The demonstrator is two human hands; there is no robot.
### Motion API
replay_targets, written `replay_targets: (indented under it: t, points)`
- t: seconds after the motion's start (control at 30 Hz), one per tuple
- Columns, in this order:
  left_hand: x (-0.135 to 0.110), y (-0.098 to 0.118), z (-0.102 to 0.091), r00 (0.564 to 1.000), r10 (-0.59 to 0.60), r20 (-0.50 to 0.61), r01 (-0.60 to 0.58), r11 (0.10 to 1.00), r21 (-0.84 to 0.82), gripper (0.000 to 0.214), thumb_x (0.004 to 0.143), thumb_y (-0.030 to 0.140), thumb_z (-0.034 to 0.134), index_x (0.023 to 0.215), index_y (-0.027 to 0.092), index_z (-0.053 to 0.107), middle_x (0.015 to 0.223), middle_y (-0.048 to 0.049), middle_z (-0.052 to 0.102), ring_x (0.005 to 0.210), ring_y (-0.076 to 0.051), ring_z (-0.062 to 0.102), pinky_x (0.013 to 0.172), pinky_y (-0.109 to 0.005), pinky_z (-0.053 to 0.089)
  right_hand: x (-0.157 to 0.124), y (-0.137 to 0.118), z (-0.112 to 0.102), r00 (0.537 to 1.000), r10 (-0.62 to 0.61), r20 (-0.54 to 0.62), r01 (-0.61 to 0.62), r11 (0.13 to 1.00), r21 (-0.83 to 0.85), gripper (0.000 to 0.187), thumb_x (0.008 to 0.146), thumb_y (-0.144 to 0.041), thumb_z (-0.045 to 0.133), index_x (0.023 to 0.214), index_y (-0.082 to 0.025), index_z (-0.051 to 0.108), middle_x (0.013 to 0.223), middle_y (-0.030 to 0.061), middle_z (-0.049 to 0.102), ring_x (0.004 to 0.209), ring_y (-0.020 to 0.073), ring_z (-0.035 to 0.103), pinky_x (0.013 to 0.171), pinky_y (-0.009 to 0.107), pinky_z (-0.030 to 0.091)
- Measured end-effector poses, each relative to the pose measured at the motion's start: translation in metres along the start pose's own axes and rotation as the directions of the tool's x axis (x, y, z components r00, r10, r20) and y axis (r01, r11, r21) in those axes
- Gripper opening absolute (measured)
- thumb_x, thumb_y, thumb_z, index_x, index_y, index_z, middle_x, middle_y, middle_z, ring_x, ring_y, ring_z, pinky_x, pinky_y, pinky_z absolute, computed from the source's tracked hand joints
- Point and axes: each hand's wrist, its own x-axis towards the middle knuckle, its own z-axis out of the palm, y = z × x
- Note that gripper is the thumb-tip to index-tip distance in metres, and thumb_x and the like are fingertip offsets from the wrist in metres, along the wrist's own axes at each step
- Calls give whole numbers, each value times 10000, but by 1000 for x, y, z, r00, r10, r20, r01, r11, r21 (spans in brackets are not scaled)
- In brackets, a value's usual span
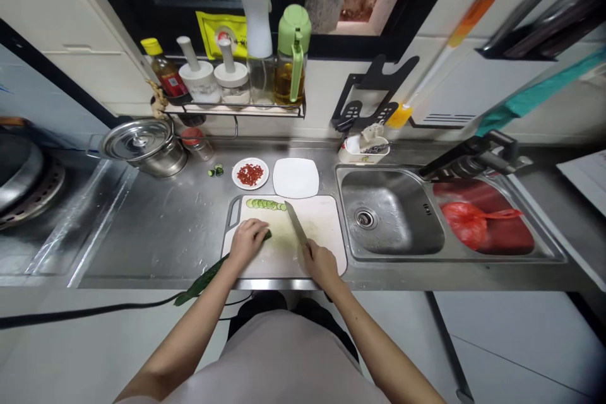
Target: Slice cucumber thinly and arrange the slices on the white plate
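Observation:
My left hand [248, 240] is closed around a long dark green cucumber [199, 283]. Its cut end peeks out at my fingertips, and the rest runs under my wrist past the counter's front edge. In my right hand [322, 264] is a kitchen knife [296, 223], its blade pointing away from me over the white cutting board [331, 221]. At the blade's tip a row of overlapping cucumber slices [265, 204] lies along the board's far side. Behind the board are an empty white plate [296, 177] and a small plate of chopped red pieces [250, 174].
Cucumber scraps [216, 170] lie left of the plates, near a lidded steel pot [156, 148]. On the right is a double sink [392, 211] with a red plastic bag [466, 224] in its far basin. A rack [237, 112] of bottles and jars hangs above the counter.

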Motion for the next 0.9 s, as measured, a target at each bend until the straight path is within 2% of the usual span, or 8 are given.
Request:
replay_targets:
  t: [0.13,0.33,0.6,0.9]
  points:
    - [-16,-6,5,999,34,29,-34,999,1,248,929,350,521,1052,258,716,1035,-45,704,988,-185,612,901,-334,488,-2,-21,7,997,-50,57,50,999,12,338,1007,-332,311,1123,-197,598,948,87,717,871,205,658,678,269,348]
    - [-18,-10,10,998,22,60,-23,1000,11,258,934,343,517,1064,261,725,1059,-53,709,1002,-188,614,914,-347,498,-4,-44,16,993,-74,96,69,996,60,331,997,-303,312,1098,-171,599,971,96,711,904,215,651,697,279,360]
    - [-18,-9,8,996,82,44,-84,996,34,282,950,336,484,1086,256,718,1018,-60,694,980,-179,593,883,-319,496,-3,-49,19,992,-80,96,74,995,71,335,993,-301,310,1115,-166,592,1002,105,706,939,219,643,731,289,372]
    - [-19,-10,10,995,89,41,-91,994,52,276,950,316,482,1076,250,718,1007,-59,687,967,-180,587,874,-320,493,-4,-52,19,991,-79,111,74,996,49,323,997,-298,314,1117,-165,584,998,109,702,943,220,647,736,289,378]
